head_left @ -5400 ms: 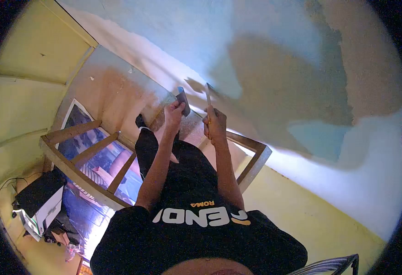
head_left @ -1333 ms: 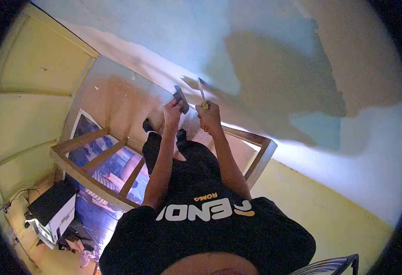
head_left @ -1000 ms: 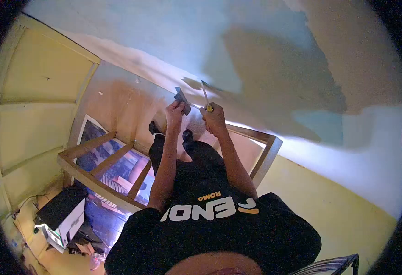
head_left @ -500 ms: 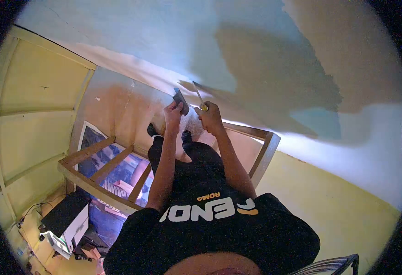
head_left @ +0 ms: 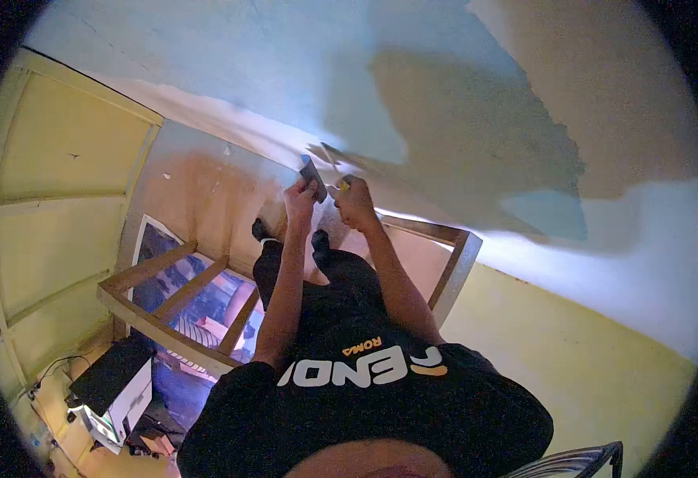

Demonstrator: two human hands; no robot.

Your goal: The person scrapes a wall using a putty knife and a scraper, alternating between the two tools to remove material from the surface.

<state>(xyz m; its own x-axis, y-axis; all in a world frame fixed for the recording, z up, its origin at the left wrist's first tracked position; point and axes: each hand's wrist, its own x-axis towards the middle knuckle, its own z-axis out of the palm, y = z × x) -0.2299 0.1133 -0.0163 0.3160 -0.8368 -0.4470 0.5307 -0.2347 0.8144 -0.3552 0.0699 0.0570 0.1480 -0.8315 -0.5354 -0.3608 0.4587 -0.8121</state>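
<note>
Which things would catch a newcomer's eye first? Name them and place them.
The big dark shadow sprawls over the blue-patched wall, upper middle to right. Bold white lettering crosses the black shirt at bottom center. Between them, the left hand grips a flat dark blade, the right a yellow-handled tool.

The person wears a black short-sleeved shirt (head_left: 460, 414) bearing large white lettering (head_left: 349, 372) with an orange accent, plus smaller orange "ROMA" (head_left: 362, 346); black trousers (head_left: 337, 295), dark footwear (head_left: 320, 239) and a white ankle band (head_left: 268, 240).
</note>
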